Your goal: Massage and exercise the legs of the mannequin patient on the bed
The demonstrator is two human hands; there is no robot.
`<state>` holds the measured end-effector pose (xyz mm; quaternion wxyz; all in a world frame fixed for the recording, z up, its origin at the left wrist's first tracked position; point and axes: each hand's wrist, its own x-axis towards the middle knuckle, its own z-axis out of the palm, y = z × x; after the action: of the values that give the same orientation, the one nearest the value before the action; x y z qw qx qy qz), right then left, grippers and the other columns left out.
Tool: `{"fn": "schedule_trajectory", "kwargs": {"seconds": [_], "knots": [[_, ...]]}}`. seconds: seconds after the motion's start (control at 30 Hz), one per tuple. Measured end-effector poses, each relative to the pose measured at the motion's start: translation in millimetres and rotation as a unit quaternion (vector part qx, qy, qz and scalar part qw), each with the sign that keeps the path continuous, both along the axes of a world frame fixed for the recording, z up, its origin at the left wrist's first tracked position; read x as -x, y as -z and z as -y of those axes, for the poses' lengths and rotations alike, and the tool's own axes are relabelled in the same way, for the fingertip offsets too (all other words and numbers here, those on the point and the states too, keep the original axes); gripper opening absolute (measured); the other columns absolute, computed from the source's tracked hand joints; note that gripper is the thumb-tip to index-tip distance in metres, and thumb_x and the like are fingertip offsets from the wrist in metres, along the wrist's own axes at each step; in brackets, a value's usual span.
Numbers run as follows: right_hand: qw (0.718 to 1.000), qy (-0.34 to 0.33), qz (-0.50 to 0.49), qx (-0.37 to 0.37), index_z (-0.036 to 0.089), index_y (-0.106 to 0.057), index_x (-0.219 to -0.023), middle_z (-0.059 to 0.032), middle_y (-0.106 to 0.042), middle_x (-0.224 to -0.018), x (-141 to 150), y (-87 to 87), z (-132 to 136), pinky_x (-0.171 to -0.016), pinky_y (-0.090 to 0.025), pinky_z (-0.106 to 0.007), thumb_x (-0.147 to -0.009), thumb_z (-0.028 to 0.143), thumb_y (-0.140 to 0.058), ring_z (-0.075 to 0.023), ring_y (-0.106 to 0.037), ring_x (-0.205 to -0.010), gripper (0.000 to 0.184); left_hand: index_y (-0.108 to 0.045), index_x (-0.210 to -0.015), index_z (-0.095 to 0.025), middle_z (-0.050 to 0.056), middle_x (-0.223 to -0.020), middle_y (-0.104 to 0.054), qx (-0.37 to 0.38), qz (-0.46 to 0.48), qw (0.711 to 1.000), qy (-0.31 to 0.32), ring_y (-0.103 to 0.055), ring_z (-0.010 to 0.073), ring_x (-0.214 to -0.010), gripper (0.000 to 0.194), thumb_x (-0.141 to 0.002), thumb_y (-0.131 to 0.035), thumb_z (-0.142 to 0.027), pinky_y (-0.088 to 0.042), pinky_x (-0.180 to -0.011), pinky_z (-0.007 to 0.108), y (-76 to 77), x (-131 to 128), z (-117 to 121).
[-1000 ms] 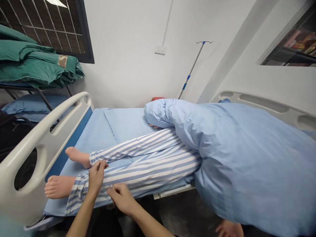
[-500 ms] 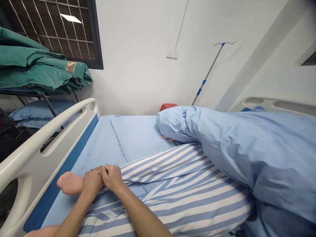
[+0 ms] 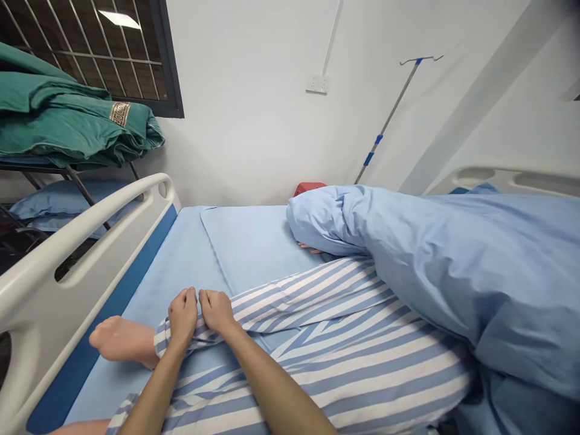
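Blue-and-white striped trousers point(image 3: 362, 362) cover two legs lying on a light blue sheet point(image 3: 244, 241). From the far leg's cuff point(image 3: 161, 338) comes a smooth, bare foot point(image 3: 120, 338), which looks like a manikin's. My left hand point(image 3: 183, 315) is closed over this lower trouser leg, just above the cuff. Right beside it, my right hand point(image 3: 216, 309) is also closed on the same trouser leg, fingers curled over the far side. My fingertips are partly hidden. Part of the near leg's bare ankle point(image 3: 84, 428) shows at the bottom edge.
A thick blue quilt point(image 3: 430, 260) is bunched over the upper body, with some fingers point(image 3: 310, 248) peeking out under it. A white bed end board point(image 3: 109, 205) stands at left. Green bedding point(image 3: 77, 121) is piled beyond it. An IV pole point(image 3: 389, 118) rises behind the bed.
My left hand has moved up from the ankle onto the trouser leg, uncovering the cuff. My right hand has shifted slightly right, and a small gap shows between the hands. The view has tilted slightly.
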<state>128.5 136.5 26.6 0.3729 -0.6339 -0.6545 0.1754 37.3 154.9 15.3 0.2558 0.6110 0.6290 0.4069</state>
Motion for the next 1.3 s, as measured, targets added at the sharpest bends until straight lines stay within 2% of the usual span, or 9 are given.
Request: {"fn": "schedule_trajectory", "kwargs": {"seconds": [0.2, 0.37, 0.47, 0.6, 0.8, 0.87, 1.03, 1.13, 1.3], "knots": [[0.991, 0.021, -0.128, -0.020, 0.017, -0.054, -0.056, 0.0018, -0.049, -0.051, -19, 0.0, -2, -0.049, -0.024, -0.022, -0.090, 0.037, -0.029, -0.0096, -0.041, -0.052, 0.047, -0.044, -0.055, -0.019, -0.004, -0.050, -0.044, 0.010, -0.007, 1.000, 0.023, -0.039, 0.0107, -0.054, 0.031, -0.078, -0.040, -0.039, -0.029, -0.054, 0.022, -6.5, -29, 8], [0.978, 0.036, -0.205, -0.014, 0.017, -0.044, -0.051, 0.0037, -0.041, -0.049, -37, -7.9, 5, -0.049, -0.025, -0.021, -0.088, 0.036, -0.031, -0.0086, -0.037, -0.050, 0.044, -0.035, -0.052, -0.020, -0.006, -0.047, -0.034, -0.029, 0.118, 0.992, -0.022, -0.035, 0.0096, -0.051, 0.035, -0.080, -0.037, -0.040, -0.029, -0.051, 0.021, -10.1, -57, 13], [0.977, 0.025, -0.208, -0.029, 0.017, -0.041, -0.052, 0.0042, -0.039, -0.049, -56, -10.1, 10, -0.049, -0.026, -0.021, -0.087, 0.039, -0.033, -0.0085, -0.037, -0.050, 0.042, -0.039, -0.051, -0.019, -0.006, -0.046, -0.037, 0.002, 0.065, 0.998, -0.002, -0.034, 0.0095, -0.051, 0.033, -0.078, -0.041, -0.038, -0.027, -0.050, 0.022, -7.9, -71, 15], [0.975, 0.008, -0.218, -0.032, 0.017, -0.041, -0.052, 0.0038, -0.039, -0.049, -83, -11.3, 18, -0.049, -0.027, -0.021, -0.087, 0.038, -0.031, -0.0089, -0.037, -0.051, 0.042, -0.037, -0.052, -0.019, -0.006, -0.047, -0.034, -0.021, 0.119, 0.993, 0.017, -0.034, 0.0089, -0.050, 0.033, -0.079, -0.040, -0.038, -0.029, -0.051, 0.021, -13.1, -96, 17], [0.950, 0.170, -0.254, -0.065, 0.018, -0.048, -0.060, -0.0003, -0.053, -0.059, -123, -11.8, 25, -0.053, -0.034, -0.022, -0.089, 0.038, -0.028, -0.0120, -0.047, -0.057, 0.040, -0.042, -0.052, -0.019, -0.004, -0.050, -0.043, 0.043, 0.074, 0.994, 0.073, -0.036, 0.0094, -0.052, 0.029, -0.077, -0.040, -0.033, -0.027, -0.052, 0.022, -22.3, -164, 14], [0.946, 0.205, -0.243, -0.066, 0.018, -0.050, -0.063, -0.0015, -0.057, -0.062, -141, -10.5, 30, -0.055, -0.035, -0.023, -0.089, 0.038, -0.027, -0.0127, -0.049, -0.059, 0.040, -0.039, -0.052, -0.019, -0.004, -0.049, -0.041, 0.035, 0.074, 0.992, 0.099, -0.036, 0.0095, -0.052, 0.030, -0.078, -0.038, -0.033, -0.026, -0.052, 0.022, -20.9, -186, 15], [0.972, 0.182, -0.143, -0.030, 0.019, -0.052, -0.062, -0.0024, -0.058, -0.061, -186, -11.6, 43, -0.056, -0.035, -0.023, -0.089, 0.036, -0.028, -0.0134, -0.050, -0.059, 0.040, -0.041, -0.053, -0.020, -0.003, -0.051, -0.043, 0.013, 0.001, 0.995, 0.097, -0.033, 0.0100, -0.051, 0.029, -0.078, -0.038, -0.034, -0.023, -0.053, 0.024, -19.3, -219, 23], [0.975, 0.170, -0.133, -0.046, 0.018, -0.053, -0.065, -0.0017, -0.057, -0.062, -207, -15.3, 46, -0.056, -0.034, -0.023, -0.090, 0.036, -0.027, -0.0129, -0.049, -0.058, 0.040, -0.037, -0.053, -0.020, -0.004, -0.050, -0.041, -0.023, 0.048, 0.991, 0.121, -0.034, 0.0095, -0.052, 0.030, -0.080, -0.037, -0.035, -0.026, -0.054, 0.023, -22.8, -235, 27], [0.976, 0.177, -0.122, -0.045, 0.018, -0.052, -0.062, -0.0001, -0.055, -0.058, -239, -14.2, 48, -0.055, -0.032, -0.023, -0.089, 0.036, -0.030, -0.0120, -0.046, -0.055, 0.038, -0.035, -0.052, -0.020, -0.005, -0.048, -0.037, 0.020, 0.111, 0.985, 0.133, -0.034, 0.0095, -0.051, 0.031, -0.079, -0.037, -0.035, -0.027, -0.052, 0.023, -27.1, -269, 32]]}}
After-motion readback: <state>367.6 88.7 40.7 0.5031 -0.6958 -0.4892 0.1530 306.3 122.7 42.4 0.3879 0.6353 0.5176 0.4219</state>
